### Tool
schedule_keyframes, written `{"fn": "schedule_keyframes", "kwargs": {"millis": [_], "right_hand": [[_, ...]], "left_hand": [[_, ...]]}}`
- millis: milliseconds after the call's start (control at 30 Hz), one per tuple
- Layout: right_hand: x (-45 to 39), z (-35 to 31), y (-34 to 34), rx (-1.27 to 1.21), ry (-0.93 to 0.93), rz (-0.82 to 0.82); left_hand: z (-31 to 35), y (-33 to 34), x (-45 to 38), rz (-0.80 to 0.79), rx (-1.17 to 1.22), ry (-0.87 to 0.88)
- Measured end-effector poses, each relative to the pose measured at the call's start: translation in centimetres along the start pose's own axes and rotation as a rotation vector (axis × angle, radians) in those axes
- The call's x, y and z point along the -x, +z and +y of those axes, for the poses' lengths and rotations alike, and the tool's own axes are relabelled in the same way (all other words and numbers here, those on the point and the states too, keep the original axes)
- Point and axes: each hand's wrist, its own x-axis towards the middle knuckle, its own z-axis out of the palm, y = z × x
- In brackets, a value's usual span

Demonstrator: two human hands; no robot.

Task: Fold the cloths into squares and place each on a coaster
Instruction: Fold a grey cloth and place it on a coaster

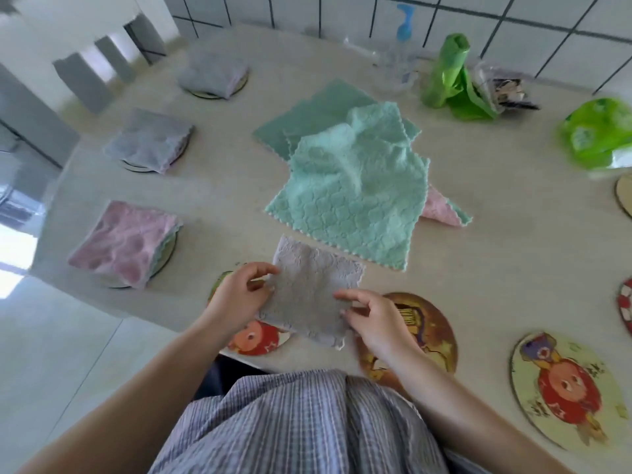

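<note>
Pink terry, folded into a square, sits on a round coaster (pixel 163 258) at the left edge of the tabletop (pixel 478 254); this pink cloth (pixel 124 242) has two folded grey cloths behind it, the nearer grey cloth (pixel 149 140) and the far grey cloth (pixel 213 73), each on its own coaster. Near the front edge, the left hand (pixel 239 295) pinches the left side of a folded grey square (pixel 309 297) between thumb and fingers. The right hand (pixel 374 318) pinches its right side, so both hands are clamped on that cloth, which is held over a cartoon coaster (pixel 254 338) and just beside a brown coaster (pixel 427 331). Behind it lies a loose heap of mint-green cloths (pixel 349 186), with a pink corner (pixel 441 210) poking out at its right. Further right, a yellow picture coaster (pixel 564 388) lies bare at the front. At the back stand a spray bottle (pixel 398 53), a green bag roll (pixel 448 73) and a green packet (pixel 598 135).
</note>
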Motion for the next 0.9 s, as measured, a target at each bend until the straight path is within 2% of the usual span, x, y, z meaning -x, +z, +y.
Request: {"fn": "schedule_keyframes", "kwargs": {"millis": [267,667,733,800,833,900], "right_hand": [[-0.7,-1.5,7.9,0.117,-0.055,-0.077],[-0.3,-1.9,9.5,0.226,-0.095,0.019],[-0.1,-1.7,9.6,0.309,-0.074,0.076],[0.2,-1.7,9.7,0.433,-0.17,0.205],[0.2,-1.8,9.8,0.477,-0.249,0.248],[0.1,-2.1,10.0,0.571,-0.36,0.23]], "left_hand": [[-4.9,-7.4,-1.8,-0.172,-0.088,0.011],[-7.1,-8.5,-2.8,-0.284,-0.139,0.044],[-7.3,-8.5,-2.6,-0.209,-0.351,0.188],[-7.1,-8.5,-2.3,-0.083,-0.534,0.442],[-6.8,-8.5,-2.1,-0.076,-0.568,0.541],[-6.4,-8.4,-2.1,-0.17,-0.61,0.631]]}}
